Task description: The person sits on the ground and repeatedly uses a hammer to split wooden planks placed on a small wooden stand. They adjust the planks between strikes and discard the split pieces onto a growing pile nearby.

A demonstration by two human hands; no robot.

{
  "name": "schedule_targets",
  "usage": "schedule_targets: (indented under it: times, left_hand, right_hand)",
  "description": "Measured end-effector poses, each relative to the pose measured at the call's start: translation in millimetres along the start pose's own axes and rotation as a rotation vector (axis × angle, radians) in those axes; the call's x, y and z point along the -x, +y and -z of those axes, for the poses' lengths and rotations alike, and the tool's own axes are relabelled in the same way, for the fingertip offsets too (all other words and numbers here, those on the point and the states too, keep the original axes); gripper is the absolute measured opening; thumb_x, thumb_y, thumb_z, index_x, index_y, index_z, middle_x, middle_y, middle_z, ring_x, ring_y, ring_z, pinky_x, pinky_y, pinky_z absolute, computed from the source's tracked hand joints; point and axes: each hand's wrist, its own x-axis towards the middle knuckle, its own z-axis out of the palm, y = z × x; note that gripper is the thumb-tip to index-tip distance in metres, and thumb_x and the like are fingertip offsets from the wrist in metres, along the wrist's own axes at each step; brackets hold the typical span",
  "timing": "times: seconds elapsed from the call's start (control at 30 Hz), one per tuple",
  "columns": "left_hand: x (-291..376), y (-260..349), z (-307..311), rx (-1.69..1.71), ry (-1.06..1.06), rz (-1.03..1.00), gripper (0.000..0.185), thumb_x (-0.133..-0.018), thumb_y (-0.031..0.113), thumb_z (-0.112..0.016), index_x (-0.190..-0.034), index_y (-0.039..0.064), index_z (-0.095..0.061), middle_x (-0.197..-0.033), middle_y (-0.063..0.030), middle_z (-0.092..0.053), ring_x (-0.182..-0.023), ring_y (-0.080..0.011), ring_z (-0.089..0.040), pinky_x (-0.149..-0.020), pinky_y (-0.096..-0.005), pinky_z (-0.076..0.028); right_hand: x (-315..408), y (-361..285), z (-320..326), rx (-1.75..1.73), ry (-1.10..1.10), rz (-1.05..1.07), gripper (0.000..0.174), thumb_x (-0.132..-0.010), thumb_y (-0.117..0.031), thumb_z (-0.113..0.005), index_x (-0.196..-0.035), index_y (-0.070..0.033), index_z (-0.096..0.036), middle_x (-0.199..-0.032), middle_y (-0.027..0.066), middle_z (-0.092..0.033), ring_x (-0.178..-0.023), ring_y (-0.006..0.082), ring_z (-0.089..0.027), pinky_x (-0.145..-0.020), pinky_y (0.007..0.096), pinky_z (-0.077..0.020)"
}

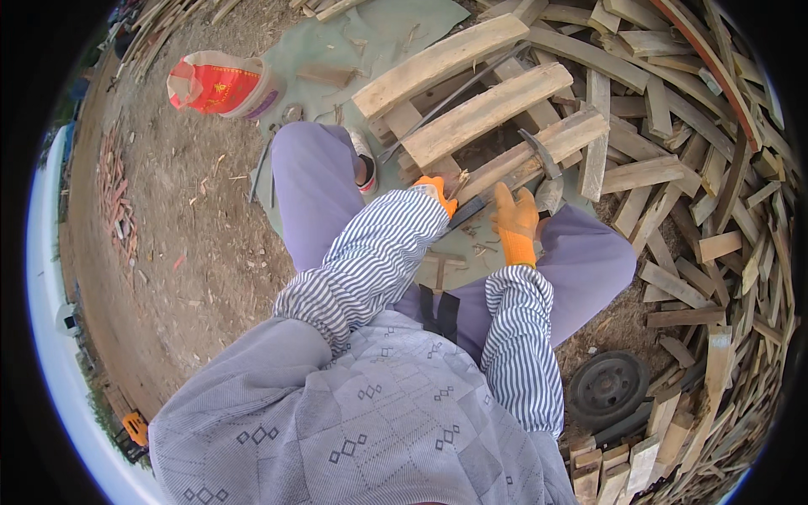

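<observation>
My left hand point(437, 193), in an orange glove, is at the splintered left end of the nearest wooden board point(499, 169). Its fingers are partly hidden, so what it grips does not show. Below that board, my right hand point(514, 218), also gloved in orange, has thumb and finger apart and nothing visible between them. A hammer point(541, 155) with a dark grip slants along the board's near side, its head over the wood. Farther out lie two thick boards point(489, 115) point(442, 66) across other timbers, with a long metal pry bar point(457, 95) between them.
A large heap of loose boards point(669, 170) curves along the right. To the upper left stands a white bucket point(262, 88) with a red bag point(218, 82) over it. A two-handled metal tool point(262, 167) lies by my left knee; a wheel point(609, 388) rests lower right. Green sheeting point(379, 38) covers some ground.
</observation>
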Motion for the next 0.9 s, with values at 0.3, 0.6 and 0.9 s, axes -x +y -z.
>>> schedule_targets:
  times: [0.3,0.6,0.9]
  left_hand:
    - [-1,-30,68,0.190,0.338,0.027,0.037,-0.098,0.035,-0.068,-0.113,0.001,-0.073,-0.111,-0.0225,-0.077,-0.106,-0.0425,-0.072,-0.092,-0.0490,-0.058]
    - [-66,-128,116,1.239,0.386,-0.244,0.029,-0.101,0.022,-0.075,-0.122,0.001,-0.076,-0.089,-0.0031,-0.078,-0.062,-0.0071,-0.060,-0.056,-0.0241,-0.048]
    - [-81,-87,117,1.284,0.469,-0.319,0.024,-0.100,0.013,-0.075,-0.121,0.001,-0.077,-0.088,-0.0032,-0.076,-0.068,-0.0068,-0.062,-0.060,-0.0243,-0.049]
  right_hand:
    - [4,-62,-19,0.307,0.060,-0.191,0.089,-0.080,-0.048,-0.082,-0.146,0.003,-0.050,-0.134,0.0322,-0.067,-0.125,0.0472,-0.066,-0.108,0.0485,-0.0509]
    - [7,-56,-11,0.208,0.060,-0.219,0.062,-0.079,-0.034,-0.080,-0.128,-0.001,-0.062,-0.126,0.0251,-0.073,-0.118,0.0416,-0.069,-0.103,0.0472,-0.0523]
    - [-22,5,-15,-0.190,0.113,-0.059,0.042,-0.083,-0.032,-0.078,-0.102,0.005,-0.070,-0.102,0.0197,-0.078,-0.096,0.0306,-0.074,-0.090,0.0409,-0.0552]
